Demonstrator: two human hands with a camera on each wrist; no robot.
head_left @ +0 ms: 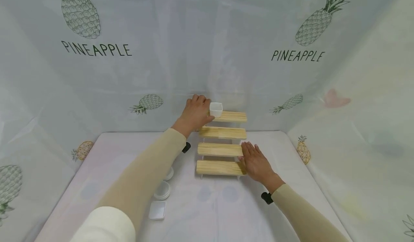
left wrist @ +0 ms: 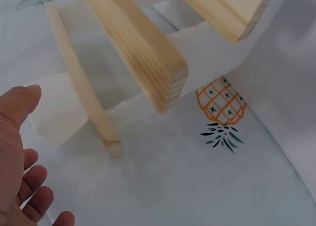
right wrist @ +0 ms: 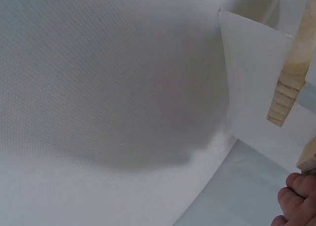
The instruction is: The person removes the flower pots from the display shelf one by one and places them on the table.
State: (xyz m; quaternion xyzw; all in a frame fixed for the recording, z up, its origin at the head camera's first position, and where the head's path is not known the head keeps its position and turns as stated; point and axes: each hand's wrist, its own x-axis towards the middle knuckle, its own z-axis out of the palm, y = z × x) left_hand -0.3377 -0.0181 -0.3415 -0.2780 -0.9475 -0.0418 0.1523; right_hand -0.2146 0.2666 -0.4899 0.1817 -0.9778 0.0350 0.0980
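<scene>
A small white square container (head_left: 216, 110) stands on the top board of a stepped wooden rack (head_left: 221, 149) with white side supports. Beside its left side is my left hand (head_left: 197, 112), thumb toward the front and fingers toward the back. In the left wrist view the thumb overlaps the edge of the pale container (left wrist: 59, 110), while the other fingers, loosely bent, stand apart from it. My right hand (head_left: 257, 163) rests with extended fingers against the right end of the rack's lower boards. In the right wrist view only some of its fingers (right wrist: 298, 199) show, close under a board end.
Left of the rack, a white square container (head_left: 157, 210) and a round white one (head_left: 162, 190) lie on the pale tabletop (head_left: 220, 213). Another round one (head_left: 169, 173) is partly hidden by the left forearm. A pineapple-print curtain (head_left: 200, 37) hangs behind the rack.
</scene>
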